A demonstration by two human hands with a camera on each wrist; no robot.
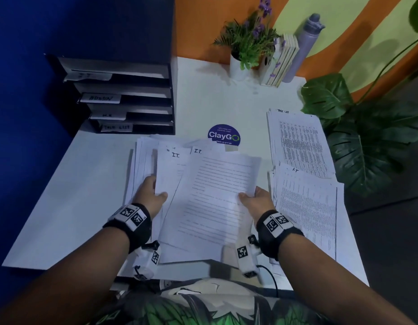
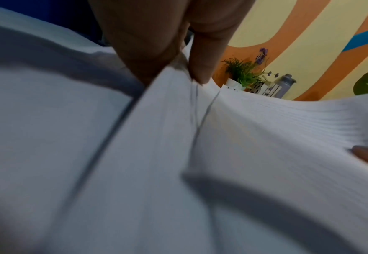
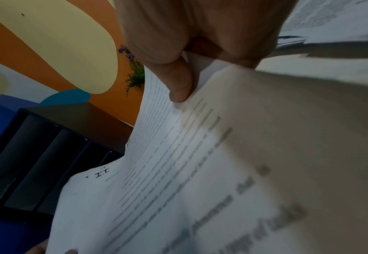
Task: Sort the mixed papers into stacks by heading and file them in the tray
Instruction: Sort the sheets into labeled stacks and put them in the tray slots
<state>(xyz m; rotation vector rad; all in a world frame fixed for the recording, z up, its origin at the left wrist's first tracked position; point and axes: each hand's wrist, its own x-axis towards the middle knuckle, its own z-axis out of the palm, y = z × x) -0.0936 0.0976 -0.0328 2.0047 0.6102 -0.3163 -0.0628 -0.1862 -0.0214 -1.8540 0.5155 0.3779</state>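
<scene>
A loose pile of white papers (image 1: 144, 160), several headed "I.T.", lies in the middle of the white table (image 1: 74, 195). My left hand (image 1: 151, 194) pinches a sheet headed "I.T." (image 1: 172, 165) by its left edge, thumb on top. My right hand (image 1: 254, 199) pinches the right edge of a printed text sheet (image 1: 217, 198) raised over the pile. In the left wrist view my left hand (image 2: 178, 72) pinches paper edges (image 2: 167, 120). In the right wrist view my right hand (image 3: 183, 82) grips the text sheet (image 3: 189, 163). A black tiered tray (image 1: 132, 95) with labelled shelves stands at the back left.
Two sorted stacks lie on the right: one headed "TASK LIST" (image 1: 297, 141) and one nearer (image 1: 306, 202). A round blue ClayGo sticker (image 1: 224, 135), a potted plant (image 1: 247, 43), books (image 1: 283, 59) and a grey bottle (image 1: 306, 43) sit at the back. Large green leaves (image 1: 367, 141) overhang the right edge.
</scene>
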